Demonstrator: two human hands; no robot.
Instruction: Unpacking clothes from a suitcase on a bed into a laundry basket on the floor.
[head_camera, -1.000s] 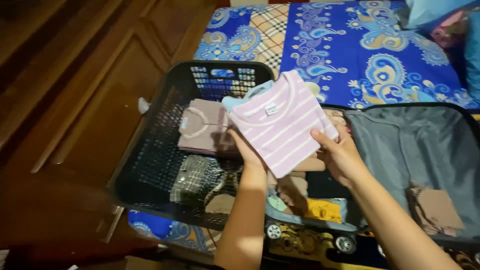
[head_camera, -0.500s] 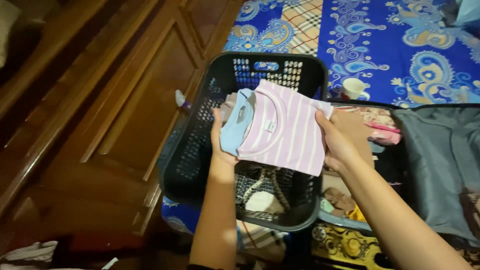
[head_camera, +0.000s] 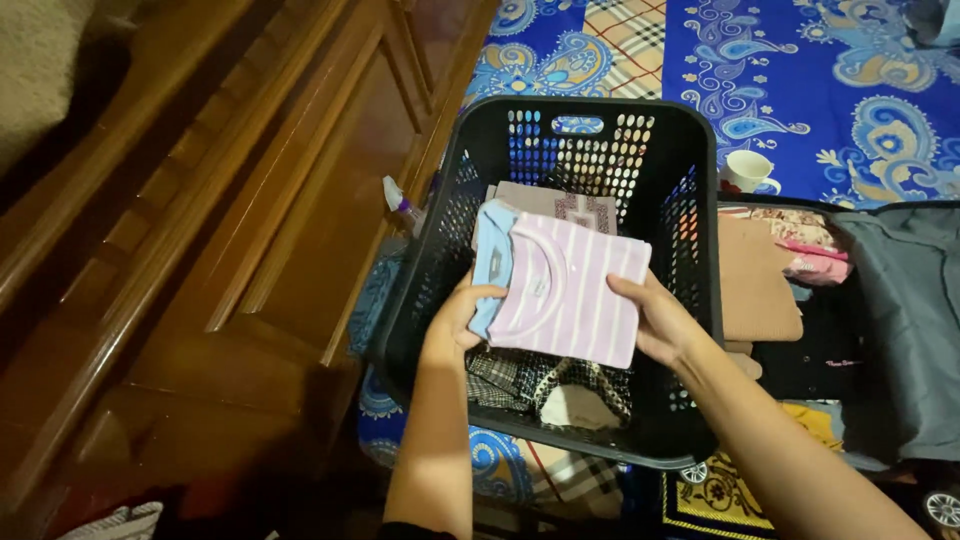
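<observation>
Both hands hold a small stack of folded clothes over a black plastic laundry basket (head_camera: 700, 270). On top lies a pink shirt with white stripes (head_camera: 575, 295), and a light blue garment (head_camera: 489, 262) sticks out beneath it on the left. My left hand (head_camera: 455, 320) grips the stack's left edge. My right hand (head_camera: 655, 320) grips its right edge. Inside the basket, a folded brown garment (head_camera: 555, 205) lies at the far end and a checked garment (head_camera: 530, 378) at the near end.
An open suitcase (head_camera: 900, 300) with folded clothes (head_camera: 757, 290) lies right of the basket on a blue patterned bedsheet (head_camera: 800, 90). A white cup (head_camera: 747, 170) stands behind it. A small spray bottle (head_camera: 400, 205) and a wooden cabinet (head_camera: 230, 230) are on the left.
The stack of clothes has come down from above the basket's rim into the basket, and both hands have lowered with it. The camera view has shifted left.
</observation>
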